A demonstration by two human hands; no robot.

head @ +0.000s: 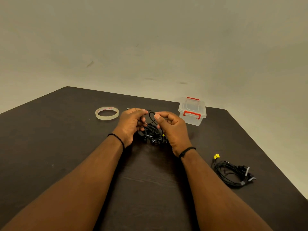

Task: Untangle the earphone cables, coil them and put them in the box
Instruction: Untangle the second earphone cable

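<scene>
head view: my left hand point(131, 124) and my right hand point(171, 129) work above the middle of the dark bench point(66, 147), each pinching a strand of the tangled earphone cables point(152, 130) between thumb and fingers. a loop of cable stands between the two thumbs; the remainder of the tangle hangs down to a knotted mass on or just above the bench between my wrists, and i cannot tell whether it touches. a second cable bundle point(233, 172) lies on the bench to my right, well apart from the hands, already gathered and banded, with a yellow tag at one end. the clear box point(191, 112) with red latches sits beyond my right hand, lid closed. a tape roll point(107, 113) lies flat beyond my left hand. procedure for the step in hand, as i judge it: keep both pinches light, widen the loop instead of pulling the ends, and feed one free end back through the loop. pulling hard would tighten the knot below. trace one strand at a time from the plug. the box lid must be unlatched before any coil goes in.
</scene>
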